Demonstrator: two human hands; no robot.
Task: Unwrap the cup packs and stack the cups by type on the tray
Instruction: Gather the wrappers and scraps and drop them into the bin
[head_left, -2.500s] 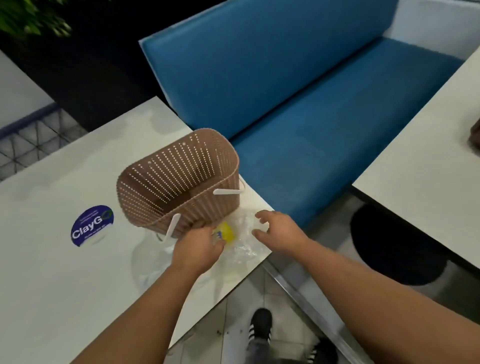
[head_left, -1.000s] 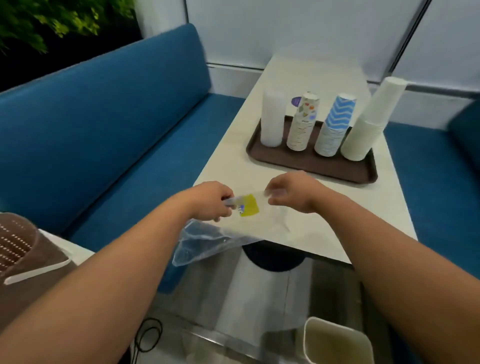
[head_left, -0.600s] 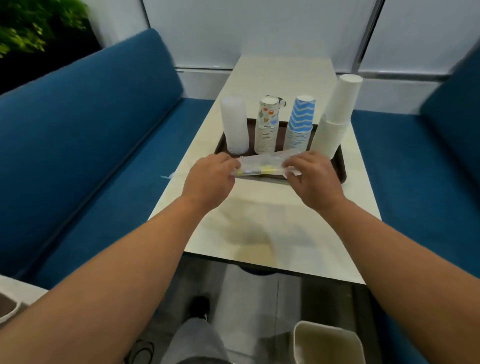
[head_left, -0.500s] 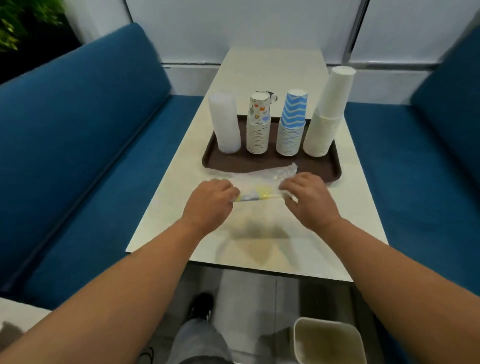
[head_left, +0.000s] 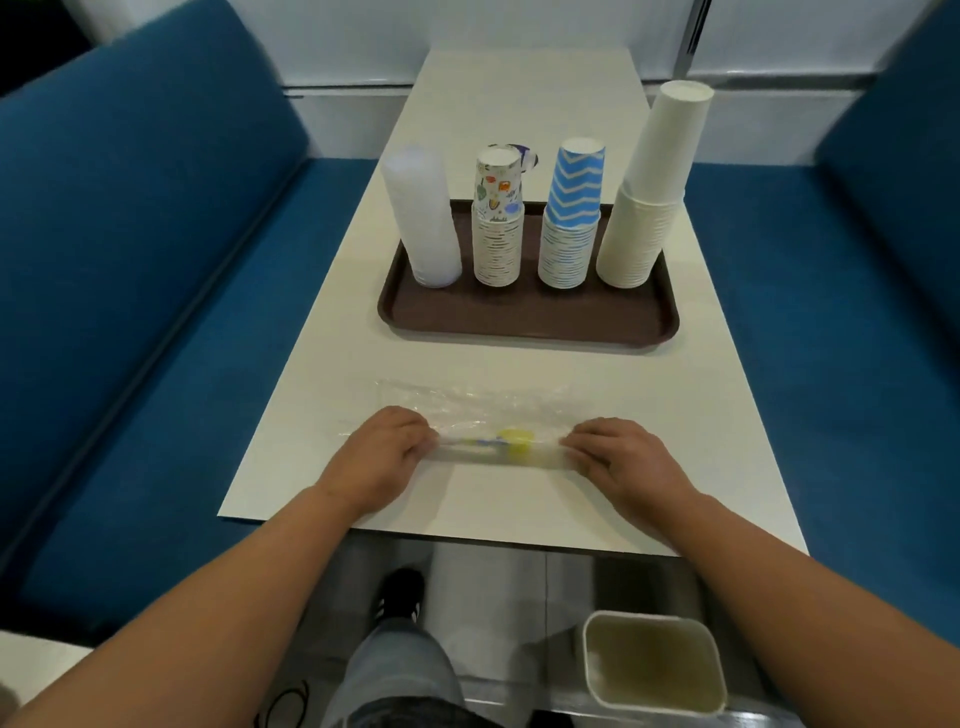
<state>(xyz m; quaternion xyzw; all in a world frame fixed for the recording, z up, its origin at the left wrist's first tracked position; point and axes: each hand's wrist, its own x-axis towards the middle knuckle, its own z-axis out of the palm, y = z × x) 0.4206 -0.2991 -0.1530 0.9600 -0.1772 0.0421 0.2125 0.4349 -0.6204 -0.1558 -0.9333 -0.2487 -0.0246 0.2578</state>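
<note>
**Both hands on the empty wrapper**

Your left hand (head_left: 382, 457) and right hand (head_left: 621, 460) each pinch one end of the clear plastic wrapper (head_left: 498, 447), fingers curled onto it. It lies crinkled on the table (head_left: 519, 509), long axis 9 to 3 o'clock. At 12 o'clock, the brown tray (head_left: 524, 317) bears four upside-down cup stacks.

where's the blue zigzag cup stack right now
In the head view, the stack of blue-and-white zigzag paper cups stands on the brown plastic tray, third from the left, between the cartoon-print paper cup stack and the tall plain white paper cup stack.
</note>
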